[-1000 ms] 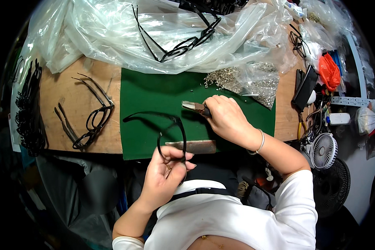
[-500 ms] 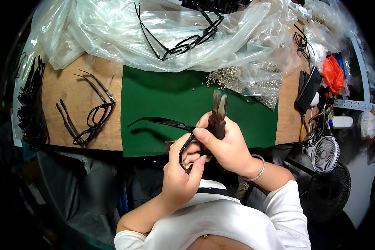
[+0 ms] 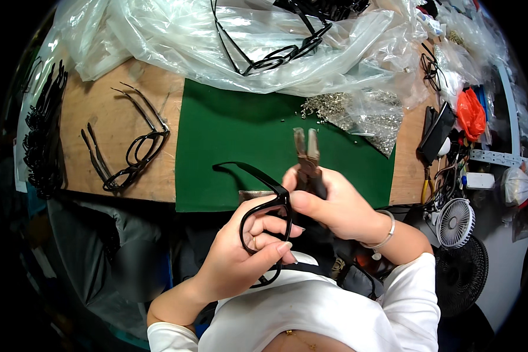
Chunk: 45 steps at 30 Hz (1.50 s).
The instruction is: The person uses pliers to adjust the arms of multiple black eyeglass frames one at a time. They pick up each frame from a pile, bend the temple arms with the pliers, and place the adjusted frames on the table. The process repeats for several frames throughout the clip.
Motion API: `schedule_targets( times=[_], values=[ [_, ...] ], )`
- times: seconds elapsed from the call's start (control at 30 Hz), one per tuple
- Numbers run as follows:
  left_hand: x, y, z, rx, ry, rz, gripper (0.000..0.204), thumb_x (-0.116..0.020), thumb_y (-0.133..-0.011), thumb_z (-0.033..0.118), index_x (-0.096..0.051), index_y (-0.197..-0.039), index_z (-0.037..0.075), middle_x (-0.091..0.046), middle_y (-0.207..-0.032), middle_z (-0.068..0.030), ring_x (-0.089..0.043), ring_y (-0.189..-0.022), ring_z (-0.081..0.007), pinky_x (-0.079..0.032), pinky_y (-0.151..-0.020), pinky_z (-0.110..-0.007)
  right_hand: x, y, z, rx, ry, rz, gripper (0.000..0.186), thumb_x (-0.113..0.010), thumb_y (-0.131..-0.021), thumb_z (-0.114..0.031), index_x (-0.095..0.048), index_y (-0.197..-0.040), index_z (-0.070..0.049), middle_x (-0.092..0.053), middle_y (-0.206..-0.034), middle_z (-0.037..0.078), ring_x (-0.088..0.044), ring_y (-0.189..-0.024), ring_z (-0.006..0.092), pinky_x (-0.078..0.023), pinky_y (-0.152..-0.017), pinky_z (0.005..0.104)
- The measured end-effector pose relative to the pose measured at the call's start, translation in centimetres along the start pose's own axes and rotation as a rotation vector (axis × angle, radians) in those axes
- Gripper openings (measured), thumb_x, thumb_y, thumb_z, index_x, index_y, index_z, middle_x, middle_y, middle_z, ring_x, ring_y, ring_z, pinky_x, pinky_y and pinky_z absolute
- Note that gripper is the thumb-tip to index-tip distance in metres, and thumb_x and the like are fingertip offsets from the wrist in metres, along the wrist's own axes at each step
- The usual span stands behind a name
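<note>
My left hand (image 3: 240, 252) holds a black glasses frame (image 3: 265, 218) by its front, one temple arm stretching left over the green mat (image 3: 229, 135). My right hand (image 3: 334, 202) grips a pair of pliers (image 3: 307, 154), jaws pointing away from me and slightly apart, right beside the frame's hinge corner. Both hands hover at the near edge of the mat, close to my body.
Two finished black frames (image 3: 132, 149) lie on the wooden table left of the mat. A clear bag of small metal parts (image 3: 358, 111) sits at the mat's far right. Plastic sheeting (image 3: 217, 35) with more frames covers the back. A small fan (image 3: 454, 222) and clutter stand right.
My right hand picked the pliers up off the mat and brought them to the frame. My left hand raised the frame toward the pliers, and both hands came together.
</note>
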<state>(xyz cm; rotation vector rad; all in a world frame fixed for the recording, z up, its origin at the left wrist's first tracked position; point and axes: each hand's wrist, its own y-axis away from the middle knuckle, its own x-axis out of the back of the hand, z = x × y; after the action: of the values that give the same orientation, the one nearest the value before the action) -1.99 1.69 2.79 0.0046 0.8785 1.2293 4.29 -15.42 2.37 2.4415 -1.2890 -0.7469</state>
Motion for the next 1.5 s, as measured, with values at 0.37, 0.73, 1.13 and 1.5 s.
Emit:
schedule_targets(
  times=[0.37,0.73,1.13,1.5],
  values=[
    [1.7,1.7,1.0,0.12,0.05,-0.106,0.039,-0.05,-0.081,-0.006,-0.035,-0.116,-0.008,-0.057,-0.1,-0.0175,-0.061,-0.078,-0.0168,-0.047,-0.071,-0.024,0.9,0.9,-3.6,-0.152,0.758,-0.404,0.03,-0.052,-0.085,-0.029,-0.05,-0.088,0.001,-0.055,-0.071,0.014,-0.053,-0.062,0.0241,-0.042,-0.059,0.0326],
    [0.9,1.3,0.4,0.143,-0.027,-0.085,0.039,-0.048,-0.082,-0.005,-0.034,-0.119,-0.006,-0.055,-0.102,-0.0146,-0.06,-0.076,-0.0142,-0.046,-0.068,-0.022,0.6,1.0,-2.4,-0.013,0.992,-0.206,0.025,-0.064,-0.076,-0.021,-0.057,-0.078,0.002,-0.059,-0.068,0.017,-0.056,-0.058,0.0331,-0.045,-0.052,0.035],
    [0.2,0.2,1.6,0.107,-0.009,0.014,0.044,-0.052,-0.077,-0.007,-0.038,-0.119,-0.002,-0.056,-0.097,-0.0169,-0.061,-0.069,-0.0197,-0.051,-0.064,-0.028,4.2,-0.4,-1.4,-0.086,0.893,-0.151,0.033,-0.058,-0.079,-0.029,-0.054,-0.089,0.003,-0.058,-0.078,0.017,-0.057,-0.074,0.0303,-0.044,-0.067,0.0354],
    [9.4,-1.7,5.8,-0.563,-1.516,0.45,0.028,-0.048,-0.086,0.014,-0.049,-0.107,-0.005,-0.059,-0.091,-0.0124,-0.056,-0.08,-0.0232,-0.044,-0.073,-0.03,4.0,-0.9,1.1,0.041,0.954,-0.017,0.027,-0.058,-0.078,-0.026,-0.054,-0.084,0.0,-0.056,-0.074,0.017,-0.055,-0.069,0.0316,-0.043,-0.063,0.0364]
  ],
)
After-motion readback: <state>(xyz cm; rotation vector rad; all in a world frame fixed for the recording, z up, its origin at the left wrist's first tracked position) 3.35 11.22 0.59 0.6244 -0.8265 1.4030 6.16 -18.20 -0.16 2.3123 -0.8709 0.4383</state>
